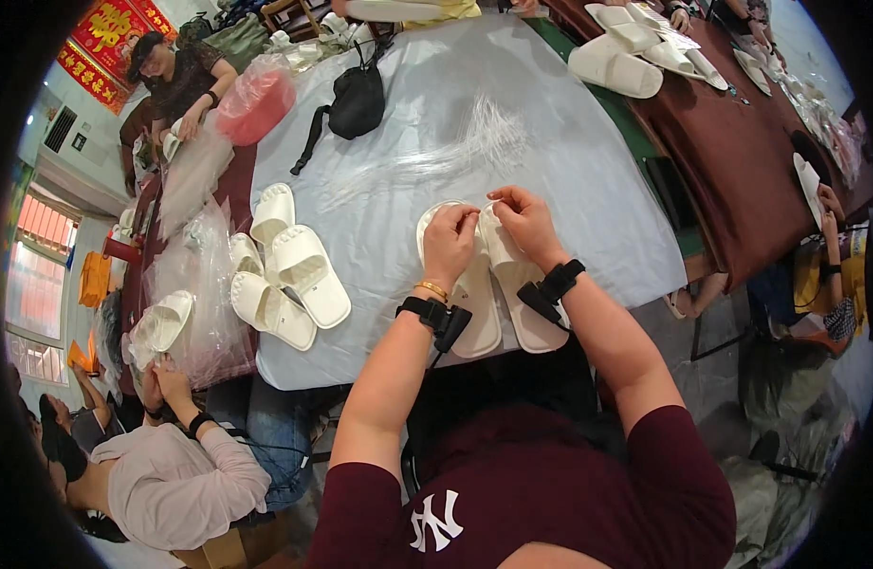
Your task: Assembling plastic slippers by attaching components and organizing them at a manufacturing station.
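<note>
White foam slippers [498, 303] lie paired on the grey plastic table sheet [427, 142]; left hand [449, 242] and right hand [523, 221] pinch their toe ends, fingers clamped together.

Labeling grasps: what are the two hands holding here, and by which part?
Left hand and right hand each pinch the toe end of a pair of white slippers lying on the grey table cover; the exact fingertip contact is hidden.

Slipper pile [283, 270] — left of slipper pair [498, 284]
</note>
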`<action>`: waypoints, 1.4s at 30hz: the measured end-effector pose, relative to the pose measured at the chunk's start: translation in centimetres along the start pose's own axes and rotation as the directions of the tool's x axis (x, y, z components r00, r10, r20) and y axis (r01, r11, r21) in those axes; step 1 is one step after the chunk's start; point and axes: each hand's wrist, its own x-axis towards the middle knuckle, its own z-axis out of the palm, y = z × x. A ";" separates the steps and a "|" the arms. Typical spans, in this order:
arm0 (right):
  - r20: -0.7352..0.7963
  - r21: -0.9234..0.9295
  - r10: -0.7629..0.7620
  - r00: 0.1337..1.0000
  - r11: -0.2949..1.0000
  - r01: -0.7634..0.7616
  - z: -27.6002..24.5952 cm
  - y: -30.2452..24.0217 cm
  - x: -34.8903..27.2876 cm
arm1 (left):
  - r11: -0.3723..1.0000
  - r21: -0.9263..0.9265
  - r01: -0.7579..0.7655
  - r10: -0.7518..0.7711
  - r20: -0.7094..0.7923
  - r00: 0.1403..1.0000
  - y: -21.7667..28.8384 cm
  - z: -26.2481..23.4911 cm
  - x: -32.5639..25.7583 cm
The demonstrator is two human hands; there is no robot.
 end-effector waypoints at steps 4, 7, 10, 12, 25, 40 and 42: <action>0.001 0.041 0.047 0.999 0.998 -0.047 0.2 -0.7 0.1 | 0.998 -0.002 -0.056 0.056 -0.012 0.998 -0.1 -0.1 0.1; 0.002 0.036 0.017 1.000 0.999 -0.017 -0.1 -0.3 0.3 | 0.998 0.000 -0.066 0.066 -0.005 0.998 0.1 0.1 0.2; 0.017 0.044 0.028 0.999 0.999 -0.029 -0.1 -0.4 0.2 | 0.998 0.006 -0.063 0.063 -0.001 0.998 0.1 -0.1 0.1; 0.023 0.049 0.026 0.999 0.998 -0.027 0.0 -0.5 0.1 | 0.998 0.009 -0.065 0.065 0.001 0.998 0.0 -0.1 0.1; 0.023 0.106 0.020 1.000 0.994 -0.022 -0.2 0.0 0.1 | 0.998 -0.004 -0.063 0.063 0.008 0.998 -0.1 0.0 0.1; 0.124 -0.160 -0.058 0.991 0.984 0.078 -0.2 -0.5 -0.2 | 0.986 0.068 -0.153 0.156 -0.050 0.986 -0.7 1.0 0.3; 0.127 -0.213 -0.030 0.991 0.975 0.056 -0.3 0.1 0.0 | 0.991 0.023 -0.131 0.131 -0.004 0.991 -0.6 0.9 0.1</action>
